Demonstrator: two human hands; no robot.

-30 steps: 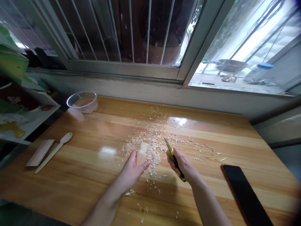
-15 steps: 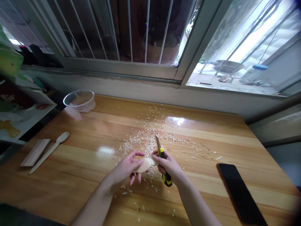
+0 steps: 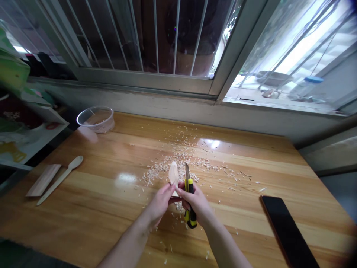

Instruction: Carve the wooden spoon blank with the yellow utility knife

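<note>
A pale wooden spoon (image 3: pixel 173 173) stands with its rounded bowl pointing away from me, above the wood shavings. My left hand (image 3: pixel 163 201) is closed on its lower part, thumb against the neck. My right hand (image 3: pixel 196 201) is wrapped round a yellow and black utility knife (image 3: pixel 191 186), its blade out and pointing away from me. The right thumb and fingertips also touch the spoon just below its bowl. Fingers hide most of the spoon's lower end. Wood shavings (image 3: pixel 158 170) lie scattered over the table beyond and beneath both hands.
At the left on the wooden table (image 3: pixel 106 208) lie another wooden spoon (image 3: pixel 60 180) and a flat wood strip (image 3: pixel 44 180). A clear plastic bowl (image 3: pixel 96 121) stands at the back left. A dark phone (image 3: pixel 288 230) lies at the right. Behind runs a barred window (image 3: pixel 145 80).
The spoon has turned from lying sideways to having its bowl point away from me. My left hand has moved right and closed lower on it; the knife has shifted slightly left and turned more upright.
</note>
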